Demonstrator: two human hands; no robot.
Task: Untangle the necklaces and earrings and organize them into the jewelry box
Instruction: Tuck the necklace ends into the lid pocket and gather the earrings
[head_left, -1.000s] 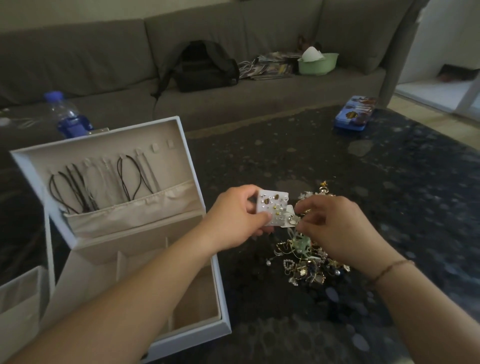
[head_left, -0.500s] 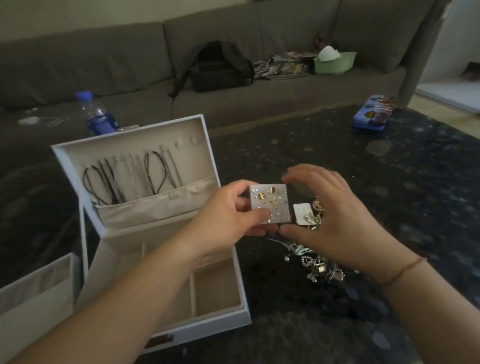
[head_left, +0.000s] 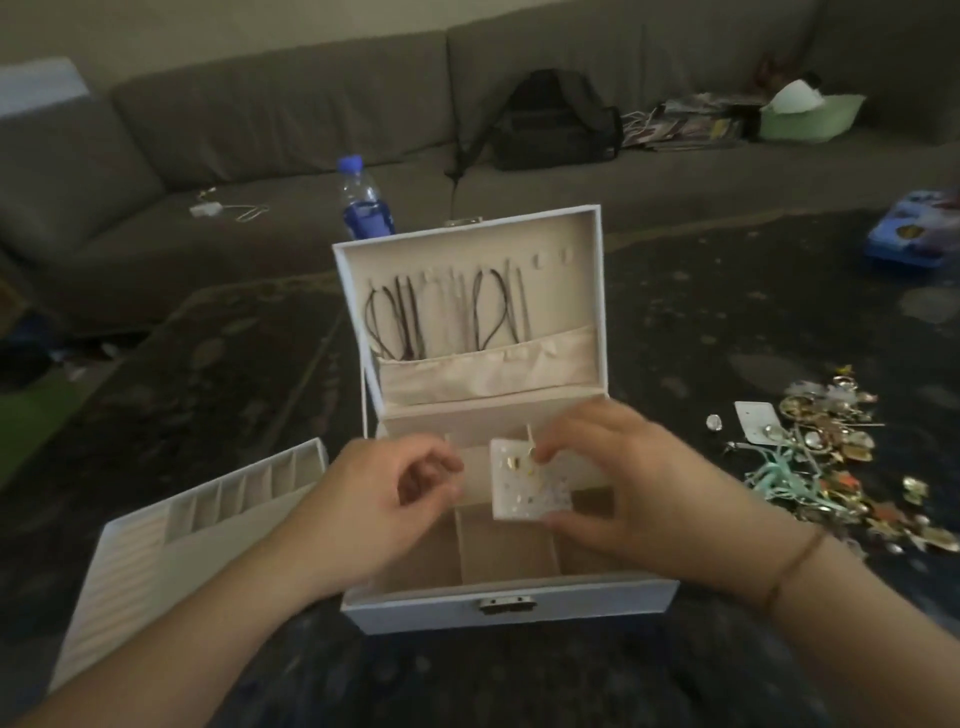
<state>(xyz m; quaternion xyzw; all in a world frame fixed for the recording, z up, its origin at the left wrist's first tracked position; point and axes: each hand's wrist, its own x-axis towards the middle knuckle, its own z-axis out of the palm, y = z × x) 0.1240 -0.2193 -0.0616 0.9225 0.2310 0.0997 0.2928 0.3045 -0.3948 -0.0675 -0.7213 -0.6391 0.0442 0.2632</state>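
The white jewelry box (head_left: 511, 605) stands open in front of me, several dark cord necklaces (head_left: 447, 314) hanging inside its lid. Over its compartments my right hand (head_left: 639, 483) holds a small white earring card (head_left: 530, 486) between thumb and fingers. My left hand (head_left: 384, 493) hovers just left of the card with fingers curled, and I cannot tell whether it pinches anything. A tangled pile of gold and teal jewelry (head_left: 836, 462) lies on the dark table to the right, with another small white card (head_left: 758, 421) at its left edge.
The box's removable ring tray (head_left: 171, 525) sits on the table at left. A water bottle (head_left: 361, 200) stands behind the lid. A blue tin (head_left: 914, 234) lies far right. A sofa with a black backpack (head_left: 553, 122), magazines and a green bowl (head_left: 808, 117) runs along the back.
The earring card passed from my left hand to my right hand and moved over the open box. The second small card now lies by the pile. The view swung left.
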